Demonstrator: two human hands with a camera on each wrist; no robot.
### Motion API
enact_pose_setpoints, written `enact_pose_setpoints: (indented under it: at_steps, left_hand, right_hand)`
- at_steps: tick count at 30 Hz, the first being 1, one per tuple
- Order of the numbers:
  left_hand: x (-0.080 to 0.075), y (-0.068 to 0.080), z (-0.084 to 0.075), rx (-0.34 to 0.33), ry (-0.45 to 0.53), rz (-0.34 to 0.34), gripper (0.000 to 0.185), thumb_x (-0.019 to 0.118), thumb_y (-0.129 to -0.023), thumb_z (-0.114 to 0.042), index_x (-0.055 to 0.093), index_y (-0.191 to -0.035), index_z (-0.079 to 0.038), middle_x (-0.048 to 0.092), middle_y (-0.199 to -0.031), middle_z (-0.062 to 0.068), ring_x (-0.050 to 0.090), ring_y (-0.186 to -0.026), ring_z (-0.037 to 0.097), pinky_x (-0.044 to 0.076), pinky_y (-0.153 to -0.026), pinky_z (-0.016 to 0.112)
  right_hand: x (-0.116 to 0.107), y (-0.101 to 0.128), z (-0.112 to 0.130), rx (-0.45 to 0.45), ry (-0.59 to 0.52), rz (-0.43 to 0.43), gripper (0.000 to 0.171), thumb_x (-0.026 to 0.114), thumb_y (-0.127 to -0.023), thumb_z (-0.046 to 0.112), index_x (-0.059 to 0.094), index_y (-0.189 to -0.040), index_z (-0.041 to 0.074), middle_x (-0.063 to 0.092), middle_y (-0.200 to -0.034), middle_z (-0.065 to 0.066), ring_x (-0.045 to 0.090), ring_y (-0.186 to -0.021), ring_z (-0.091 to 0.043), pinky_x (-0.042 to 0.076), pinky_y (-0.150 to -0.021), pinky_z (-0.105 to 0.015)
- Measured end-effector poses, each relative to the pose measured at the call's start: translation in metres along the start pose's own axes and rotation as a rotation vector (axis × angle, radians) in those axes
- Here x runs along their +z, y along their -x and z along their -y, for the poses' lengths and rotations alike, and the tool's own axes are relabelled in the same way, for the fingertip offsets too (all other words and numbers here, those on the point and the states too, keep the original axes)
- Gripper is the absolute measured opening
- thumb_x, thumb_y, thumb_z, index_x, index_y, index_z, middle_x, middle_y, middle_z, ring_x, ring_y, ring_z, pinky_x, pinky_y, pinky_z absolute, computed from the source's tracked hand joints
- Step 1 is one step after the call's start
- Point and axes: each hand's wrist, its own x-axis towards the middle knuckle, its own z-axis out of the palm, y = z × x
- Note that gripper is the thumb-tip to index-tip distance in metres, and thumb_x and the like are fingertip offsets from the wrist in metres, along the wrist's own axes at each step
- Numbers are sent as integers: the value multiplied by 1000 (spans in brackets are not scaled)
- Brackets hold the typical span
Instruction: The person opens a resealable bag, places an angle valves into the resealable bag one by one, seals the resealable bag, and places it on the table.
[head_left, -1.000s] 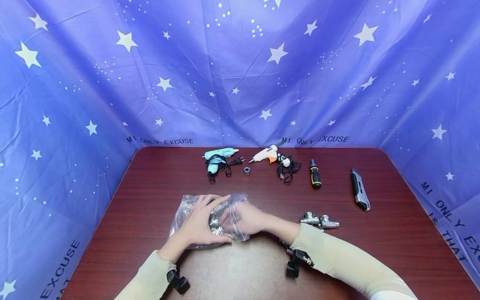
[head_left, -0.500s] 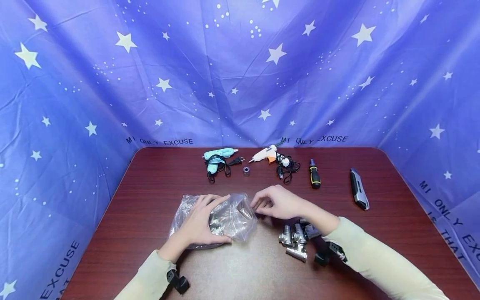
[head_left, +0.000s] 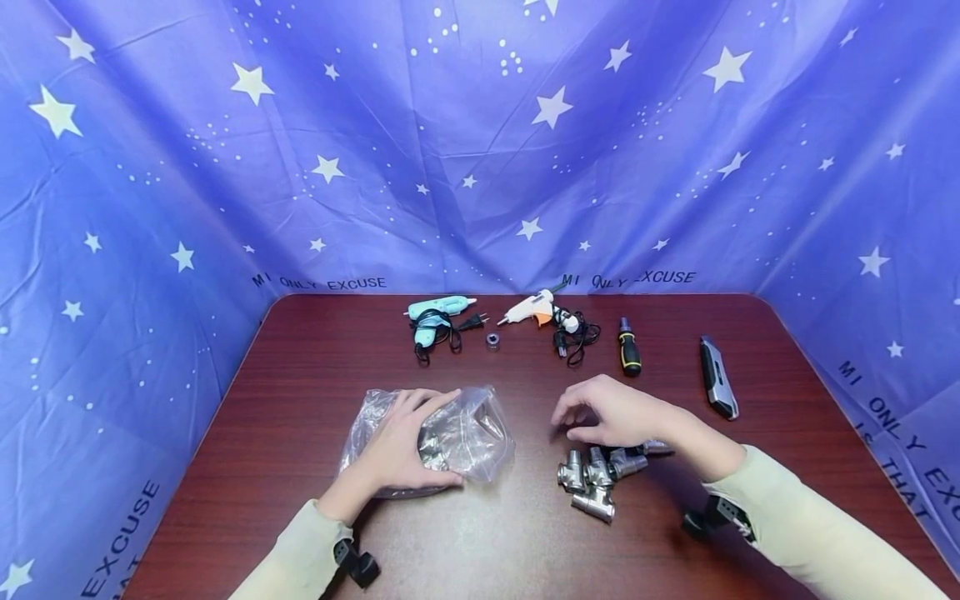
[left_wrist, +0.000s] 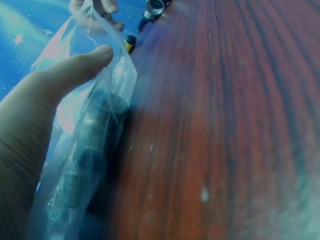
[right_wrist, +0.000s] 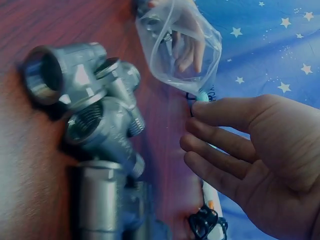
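Observation:
A clear plastic bag [head_left: 472, 450] lies left of the table's middle, its mouth facing right, with metal pieces inside blurred by the film. Over it my left hand [head_left: 401, 442] holds it between fingers and thumb; the thumb [left_wrist: 75, 70] lies along the near side in the left wrist view. To the right, several shiny metal tee pipe fittings [head_left: 597, 471] lie in a cluster. My right hand [head_left: 618, 412] hovers just behind them, fingers loosely bent and nothing between them. Threaded openings show on the fittings [right_wrist: 102, 125] in the right wrist view.
Along the back lie a light-blue glue gun [head_left: 450, 306], a small metal ring [head_left: 492, 341] and a white glue gun [head_left: 531, 308] with black cord. A black-yellow screwdriver [head_left: 631, 354] and a grey utility knife [head_left: 718, 379] lie at the right.
My right hand has come out of the bag's mouth and moved right to above the back of the fittings, uncovering more of them. The left hand stays on the bag.

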Motion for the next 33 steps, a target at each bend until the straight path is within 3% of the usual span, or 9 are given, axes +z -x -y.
enact_pose_setpoints:
  at_steps: [4, 12, 23, 28, 33]
  left_hand:
    - [1, 0, 0, -4, 4, 3, 124, 96, -55, -69, 47, -161, -30, 60, -142, 0, 53, -130, 22, 50, -107, 56]
    - [0, 1, 0, -5, -3, -1, 125, 96, -54, -70, 46, -162, -31, 60, -143, -1, 53, -130, 22, 50, -107, 55]
    - [-1, 2, 0, -10, -3, 6, 125, 96, -54, -70, 46, -162, -30, 60, -142, 0, 53, -129, 23, 51, -106, 55]
    - [-1, 0, -1, -21, 1, 17, 126, 96, -55, -70, 44, -162, -31, 59, -143, -1, 52, -131, 23, 51, -107, 56]
    - [-1, 0, -1, -17, 5, 17, 126, 97, -54, -69, 46, -162, -29, 60, -142, 0, 53, -130, 24, 50, -108, 57]
  right_hand:
    - [5, 10, 2, -8, -14, 33, 20, 79, -91, 4, 78, -110, 10, 78, -103, -1, 74, -92, -15, 62, -83, -30]
    - [16, 21, 4, -25, 49, 76, 26, 82, -87, 5, 78, -111, 14, 75, -105, 5, 69, -95, -7, 60, -84, -29]
    - [29, 19, 10, -59, 85, 118, 26, 80, -88, 9, 77, -115, 12, 74, -108, 7, 67, -100, -3, 58, -89, -26]
    - [28, 18, 9, -88, 75, 147, 33, 79, -88, 5, 76, -120, 12, 73, -109, 6, 67, -102, -5, 58, -91, -27]
    - [29, 18, 9, -95, 115, 170, 32, 81, -88, 8, 76, -118, 17, 71, -105, 9, 64, -103, -5, 55, -91, -26]
